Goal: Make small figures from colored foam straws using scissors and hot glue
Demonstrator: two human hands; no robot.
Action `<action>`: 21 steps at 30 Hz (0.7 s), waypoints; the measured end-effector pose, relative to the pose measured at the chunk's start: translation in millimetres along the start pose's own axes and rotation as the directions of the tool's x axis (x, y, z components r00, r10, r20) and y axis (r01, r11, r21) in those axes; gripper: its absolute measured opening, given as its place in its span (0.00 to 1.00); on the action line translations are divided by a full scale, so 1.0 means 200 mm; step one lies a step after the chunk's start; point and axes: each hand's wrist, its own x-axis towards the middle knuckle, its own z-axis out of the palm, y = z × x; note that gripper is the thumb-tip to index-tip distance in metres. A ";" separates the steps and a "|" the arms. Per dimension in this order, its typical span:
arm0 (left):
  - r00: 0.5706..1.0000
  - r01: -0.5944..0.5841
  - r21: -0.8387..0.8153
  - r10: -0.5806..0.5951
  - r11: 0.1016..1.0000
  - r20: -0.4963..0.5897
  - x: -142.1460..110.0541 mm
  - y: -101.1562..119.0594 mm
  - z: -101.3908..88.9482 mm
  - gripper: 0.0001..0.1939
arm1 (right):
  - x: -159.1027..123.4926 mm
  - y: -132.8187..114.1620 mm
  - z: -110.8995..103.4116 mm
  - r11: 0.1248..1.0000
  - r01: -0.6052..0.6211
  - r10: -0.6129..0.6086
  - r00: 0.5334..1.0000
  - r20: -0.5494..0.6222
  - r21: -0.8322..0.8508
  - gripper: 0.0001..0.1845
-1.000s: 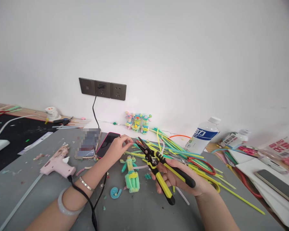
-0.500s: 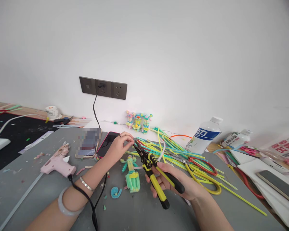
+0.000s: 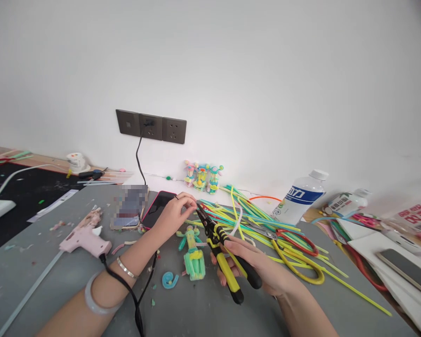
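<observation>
My right hand [image 3: 252,267] is wrapped round the handles of yellow-and-black pliers [image 3: 219,250], their jaws pointing up and left. Across from it, my left hand [image 3: 177,210] is closed in a pinch right at the jaw tips. Whatever lies between its fingers is too small to make out. Below the hands, a green-and-yellow pipe-cleaner figure [image 3: 194,264] lies on the grey table mat [image 3: 196,311]. A blue pipe-cleaner spiral [image 3: 169,280] is just to its left.
Left lie a pink glue gun [image 3: 86,238] with its black cord and two phones. Loose pipe cleaners [image 3: 259,213], scissors [image 3: 301,264] and a water bottle [image 3: 300,196] are on the right. Three small figures [image 3: 201,177] stand by the wall, under a socket panel [image 3: 150,126].
My right hand has brought the pliers left, and their handles have closed somewhat. Their tips now meet the fingers of my left hand, which has barely moved.
</observation>
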 end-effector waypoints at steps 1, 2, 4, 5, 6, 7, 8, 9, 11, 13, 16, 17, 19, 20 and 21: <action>1.000 0.005 -0.007 -0.005 1.000 0.000 0.00 0.00 0.00 0.06 | 0.00 0.00 0.00 1.000 0.000 0.000 1.000 -0.004 0.002 0.23; 1.000 0.009 -0.012 -0.009 1.000 -0.001 0.00 0.00 0.00 0.06 | 0.00 0.00 0.00 1.000 0.000 0.000 1.000 -0.008 0.002 0.24; 1.000 0.008 -0.013 -0.008 1.000 -0.005 0.00 0.00 0.00 0.06 | 0.00 0.00 0.00 1.000 0.000 0.000 1.000 -0.012 -0.003 0.24; 1.000 0.005 -0.010 -0.005 1.000 -0.008 0.00 0.00 0.00 0.06 | 0.00 0.00 0.00 1.000 0.000 0.000 1.000 -0.013 -0.007 0.24; 1.000 0.002 -0.008 -0.002 1.000 -0.010 0.00 0.00 0.00 0.06 | -0.01 0.00 0.01 1.000 -0.002 0.002 1.000 -0.016 -0.010 0.24; 1.000 -0.002 -0.006 0.002 1.000 -0.010 0.00 0.00 0.00 0.07 | -0.01 0.00 0.01 1.000 -0.004 0.004 1.000 -0.020 -0.011 0.24; 1.000 -0.005 -0.004 0.005 1.000 -0.012 0.00 0.00 0.00 0.07 | -0.01 -0.01 0.01 1.000 -0.005 0.005 1.000 -0.024 -0.011 0.24; 1.000 -0.007 -0.003 0.007 1.000 -0.011 0.00 0.00 0.00 0.07 | -0.01 -0.01 0.01 1.000 -0.005 0.004 1.000 -0.024 -0.011 0.24; 1.000 -0.008 0.001 0.008 1.000 -0.010 0.00 0.00 0.00 0.07 | -0.01 -0.01 0.01 1.000 -0.001 0.001 1.000 -0.013 -0.014 0.24; 1.000 -0.007 0.008 0.007 1.000 -0.007 0.00 0.01 0.00 0.07 | -0.01 -0.01 0.01 1.000 0.002 -0.003 1.000 -0.002 -0.015 0.24; 1.000 -0.009 0.018 0.009 1.000 -0.005 0.00 0.01 0.00 0.07 | 0.00 0.00 0.01 1.000 0.000 0.000 1.000 -0.003 -0.004 0.23; 1.000 -0.011 0.019 0.012 1.000 -0.005 0.00 0.01 0.00 0.07 | 0.00 0.00 0.01 1.000 -0.001 0.001 1.000 -0.005 -0.001 0.23; 1.000 -0.018 0.019 0.018 1.000 -0.008 0.00 0.00 0.00 0.07 | 0.00 0.00 0.01 1.000 -0.003 0.003 1.000 -0.003 0.003 0.23; 1.000 -0.022 0.017 0.022 1.000 -0.010 0.00 0.00 0.00 0.07 | 0.00 0.00 0.01 1.000 -0.004 0.004 1.000 -0.001 0.004 0.23; 1.000 -0.024 0.015 0.024 1.000 -0.011 0.00 0.00 0.00 0.07 | 0.00 0.00 0.01 1.000 -0.005 0.005 1.000 -0.002 0.005 0.23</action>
